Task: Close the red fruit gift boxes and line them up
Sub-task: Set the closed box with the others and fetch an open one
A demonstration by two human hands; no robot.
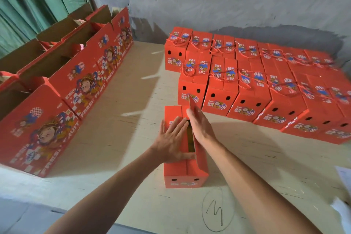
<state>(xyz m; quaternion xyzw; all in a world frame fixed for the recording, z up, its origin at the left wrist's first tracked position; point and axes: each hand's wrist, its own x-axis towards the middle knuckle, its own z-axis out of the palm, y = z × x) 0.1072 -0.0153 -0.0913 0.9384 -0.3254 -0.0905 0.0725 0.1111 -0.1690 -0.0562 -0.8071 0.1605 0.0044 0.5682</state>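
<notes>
- Two hands work on one red gift box (185,175) that sits on the desk (121,138) straight ahead of the person, its short end with two small holes facing them.
- Left hand (171,138) lies flat on the box's left top flap, fingers straight and spread, thumb reaching toward the near edge of the opening; it grips nothing.
- Right hand (201,126) is also flat, fingers straight and together, its palm against the raised right flap (196,133), which stands tilted over the gap.
- Between the two hands a dark slot of the box's inside shows (what is in there cannot be made out).
- Beyond and to the right of the right hand, closed red boxes (252,89) stand packed side by side in two rows, lids shut, red cord handles (245,80) lying loose across their tops, end holes facing the person.
- The nearest of those closed boxes sits just past the fingertips of the right hand, close to the far end of the box being handled.
- Well to the left of the left hand, open red boxes (62,89) stand in a line running away from the person, brown cardboard flaps up, printed sides reading "FRESH FRUIT".
- Below the right forearm, a pen-drawn circle (217,210) with a scribble inside marks the desk.
- At the far right edge, beyond the right arm, some white paper (344,178) shows partly.
</notes>
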